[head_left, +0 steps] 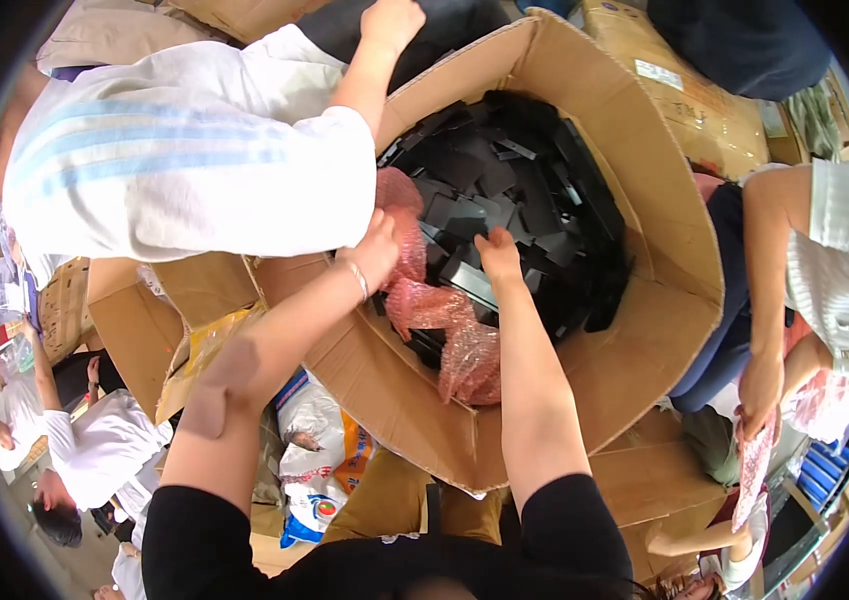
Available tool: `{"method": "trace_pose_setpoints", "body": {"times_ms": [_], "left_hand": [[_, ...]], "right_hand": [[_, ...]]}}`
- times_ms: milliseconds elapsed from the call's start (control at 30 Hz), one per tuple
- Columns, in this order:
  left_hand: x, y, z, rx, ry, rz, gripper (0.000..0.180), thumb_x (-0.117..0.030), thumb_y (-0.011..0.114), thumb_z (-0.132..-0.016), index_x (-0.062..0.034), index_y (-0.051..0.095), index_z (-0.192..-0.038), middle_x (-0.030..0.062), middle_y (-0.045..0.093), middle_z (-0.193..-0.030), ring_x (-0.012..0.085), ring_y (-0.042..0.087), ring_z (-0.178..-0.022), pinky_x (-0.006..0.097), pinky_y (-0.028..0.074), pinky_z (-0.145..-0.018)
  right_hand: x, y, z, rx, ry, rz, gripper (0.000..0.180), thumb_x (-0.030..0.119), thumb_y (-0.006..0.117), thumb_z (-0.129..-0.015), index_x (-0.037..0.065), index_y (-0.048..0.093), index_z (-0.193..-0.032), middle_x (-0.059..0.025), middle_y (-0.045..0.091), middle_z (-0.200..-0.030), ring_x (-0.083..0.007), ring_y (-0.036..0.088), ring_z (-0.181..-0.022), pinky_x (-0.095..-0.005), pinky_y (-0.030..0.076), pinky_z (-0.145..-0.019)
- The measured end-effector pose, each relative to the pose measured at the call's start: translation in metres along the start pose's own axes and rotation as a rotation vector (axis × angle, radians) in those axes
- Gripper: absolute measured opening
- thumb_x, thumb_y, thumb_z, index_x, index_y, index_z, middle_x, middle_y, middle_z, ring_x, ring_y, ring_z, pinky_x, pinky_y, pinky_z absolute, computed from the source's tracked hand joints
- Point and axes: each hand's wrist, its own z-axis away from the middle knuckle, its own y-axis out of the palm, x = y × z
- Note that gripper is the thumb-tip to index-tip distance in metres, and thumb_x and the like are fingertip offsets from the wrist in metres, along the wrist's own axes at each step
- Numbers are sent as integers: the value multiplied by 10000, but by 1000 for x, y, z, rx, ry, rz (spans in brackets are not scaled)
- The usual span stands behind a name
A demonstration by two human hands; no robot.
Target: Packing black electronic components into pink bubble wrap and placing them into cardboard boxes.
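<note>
A large open cardboard box (659, 240) stands before me, filled with a jumble of black flat pieces (534, 195). My left hand (376, 250) is closed on a long strip of pink bubble wrap (469, 358) at the box's near left side. The wrap trails down across the pieces to the near rim. Over the middle of the heap, the fingers of my right hand (499, 255) are curled at the corner of a dark flat piece (464, 217). Just below it lies a paler, shiny flat piece (472, 283).
A person in a white shirt (194, 150) leans in at the left, close to my left arm. Another person in a white knit top (834, 270) holds pink wrap at the right. White-and-blue bags (319, 460) lie beneath my left arm, and a taped carton (684, 85) stands behind.
</note>
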Motion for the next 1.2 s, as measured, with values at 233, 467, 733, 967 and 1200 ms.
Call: {"method": "trace_pose_setpoints", "body": {"times_ms": [233,467,733,967,1200], "left_hand": [[-12,-77,81,-228,118,403,90,-161,536,-672,-91,572,-716,96,531,-1072,262,440,-1125,471,336,-951],[-33,-137,113,-464,-10,367,114,-183,571,-619,-160,610,-724,70,520,-1113,249,452,-1058,463,304,-964],[-71,-240,124,-384,141,353,48,-132,542,-652,-110,527,-693,43,453,-757,201,504,-711,325,400,-601],[-168,-347,140,-644,348,321,75,-113,523,-666,-58,507,-714,60,473,-771,212,516,-738,315,447,-622],[-259,-423,167,-627,632,169,67,-132,514,-685,-67,499,-695,49,472,-760,192,512,-754,301,425,-665]], "right_hand": [[12,56,-23,-145,156,229,491,197,733,-674,-38,536,-1059,-105,608,-962,-189,567,-865,-295,442,-766],[46,-35,92,-175,-272,-106,166,110,625,-806,24,584,-942,-31,573,-841,-124,529,-743,-238,434,-636],[162,-218,349,-5,-665,-558,77,50,503,-872,-13,494,-916,-148,559,-961,-250,582,-902,-423,518,-790],[177,-301,523,-23,-1176,73,248,-153,531,-652,-10,561,-853,-178,612,-935,-330,596,-927,-401,468,-831],[149,-357,618,-320,-1361,512,315,-135,583,-606,5,578,-888,-116,597,-945,-300,590,-924,-356,496,-794]]}}
